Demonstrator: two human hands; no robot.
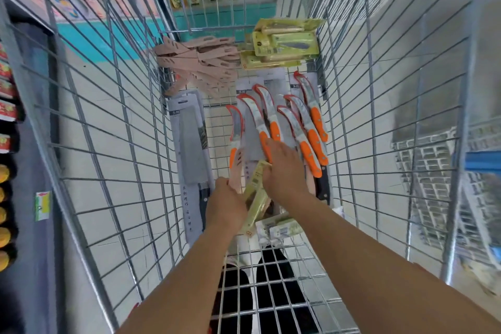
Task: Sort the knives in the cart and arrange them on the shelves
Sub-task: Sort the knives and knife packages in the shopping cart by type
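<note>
At the left of the wire cart (116, 122), a carded cleaver (193, 144) lies flat along the floor grid. Just right of it, the left hand (226, 205) is curled round a pink sheathed knife (236, 168). A yellow-green knife pack (254, 198) is pinched at its upper end by the right hand (283, 168), whose fingers (271, 145) rest against the orange-handled knives (303, 127) fanned at the right. Pink knives (200, 62) and yellow packs (284, 43) are already grouped at the far end. Each piece is probably best carried to its matching pile, held by sheath or card, without the orange row being disturbed.
</note>
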